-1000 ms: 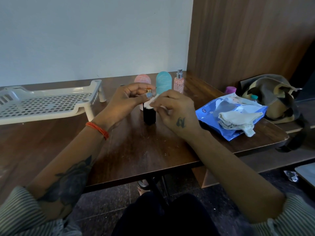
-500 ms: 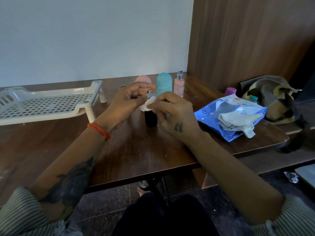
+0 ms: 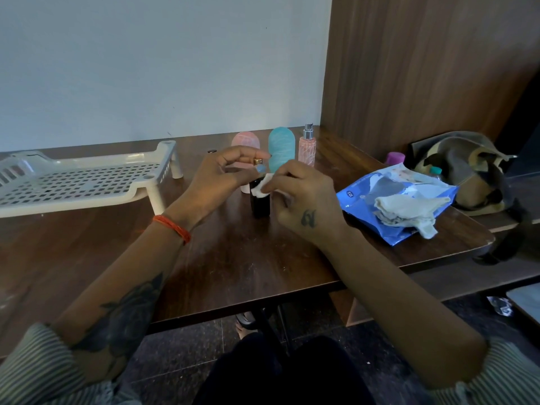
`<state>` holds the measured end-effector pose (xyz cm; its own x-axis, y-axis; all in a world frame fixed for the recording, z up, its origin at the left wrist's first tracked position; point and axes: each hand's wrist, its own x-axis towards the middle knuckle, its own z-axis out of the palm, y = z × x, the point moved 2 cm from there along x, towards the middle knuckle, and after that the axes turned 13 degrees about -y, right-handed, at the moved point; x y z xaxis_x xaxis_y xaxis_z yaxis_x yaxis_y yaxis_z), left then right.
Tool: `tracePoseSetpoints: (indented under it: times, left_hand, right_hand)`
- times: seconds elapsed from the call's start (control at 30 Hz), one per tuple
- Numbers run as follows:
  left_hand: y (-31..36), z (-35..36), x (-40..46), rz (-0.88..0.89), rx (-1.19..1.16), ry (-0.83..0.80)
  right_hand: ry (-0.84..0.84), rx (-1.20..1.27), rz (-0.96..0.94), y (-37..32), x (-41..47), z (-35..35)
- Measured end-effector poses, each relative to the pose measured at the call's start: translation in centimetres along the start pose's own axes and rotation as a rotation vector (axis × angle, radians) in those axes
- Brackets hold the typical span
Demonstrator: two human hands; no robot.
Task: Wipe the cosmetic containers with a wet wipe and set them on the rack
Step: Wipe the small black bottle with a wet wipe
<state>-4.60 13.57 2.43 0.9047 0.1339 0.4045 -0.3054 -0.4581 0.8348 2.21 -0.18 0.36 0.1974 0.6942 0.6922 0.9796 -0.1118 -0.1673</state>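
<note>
Wooden table (image 3: 233,258), mid-task: left hand (image 3: 216,182) pinched the gold-capped top of an upright dark bottle (image 3: 260,203) as right hand (image 3: 301,197) pressed a wet wipe (image 3: 262,187) to it. Small, rigid, likely slippery; best held by its body.

Setting: indoor room, domestic or small-office type; cannot tell which. Evidence follows. Dark brown laminate table (image 3: 233,258) with rounded corner and visible scuffs, set into a corner. Pale plain wall (image 3: 160,62) behind it; wood-grain panel (image 3: 423,68) at right. Dark tiled floor (image 3: 175,352) under the table. Personal items on the tabletop: white perforated plastic rack (image 3: 79,182), pink, teal and spray cosmetic containers (image 3: 280,150), blue wet-wipe pack (image 3: 365,197) with used wipes on top. A camouflage-pattern bag (image 3: 461,168) lies on a lower ledge at right. Lighting dim, daylight-like. No industrial or lab fittings visible.
</note>
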Motion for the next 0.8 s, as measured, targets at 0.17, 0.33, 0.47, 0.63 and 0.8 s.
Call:
tracePoseSetpoints:
  times: [0.17,0.33,0.47,0.63,0.8]
  left_hand:
    - [0.1,-0.1,-0.1,0.027,0.039,0.034]
    - [-0.3,-0.4,0.1,0.026,0.063,0.054]
    - [-0.4,-0.5,0.2,0.031,0.075,0.034]
    - [-0.6,-0.5,0.3,0.016,0.039,-0.004]
    - [-0.5,-0.2,0.2,0.008,0.006,-0.045]
  right_hand:
    - [-0.363,-0.060,0.044,0.3,-0.1,0.8]
    - [0.010,-0.038,0.104,0.8,0.1,0.1]
    - [0.195,-0.002,0.018,0.6,0.0,0.1]
    - [0.114,0.060,0.063,1.4,0.3,0.3]
    - [0.193,0.062,0.126,1.6,0.4,-0.1]
